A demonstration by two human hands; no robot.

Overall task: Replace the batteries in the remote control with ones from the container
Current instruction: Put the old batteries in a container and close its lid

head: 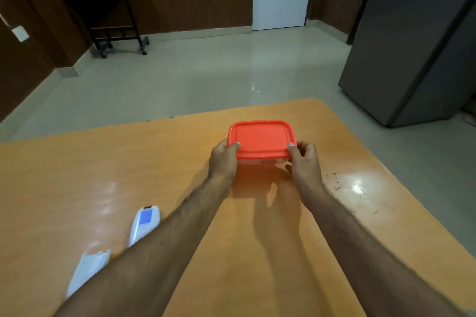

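While both arms reach across the orange table (77,175), the left hand (223,159) and right hand (304,162) clasp the near corners of a container (261,159), thumbs pressed on its red lid (261,137), which is still on. It sits toward the table's far edge. Nearer, at left, lie a white remote (144,224) and its detached back cover (88,269), slightly apart.

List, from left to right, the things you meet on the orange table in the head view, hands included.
Battery cover → remote control → left hand → red container lid → right hand. Both hands grip the container's near corners, with the lid on.
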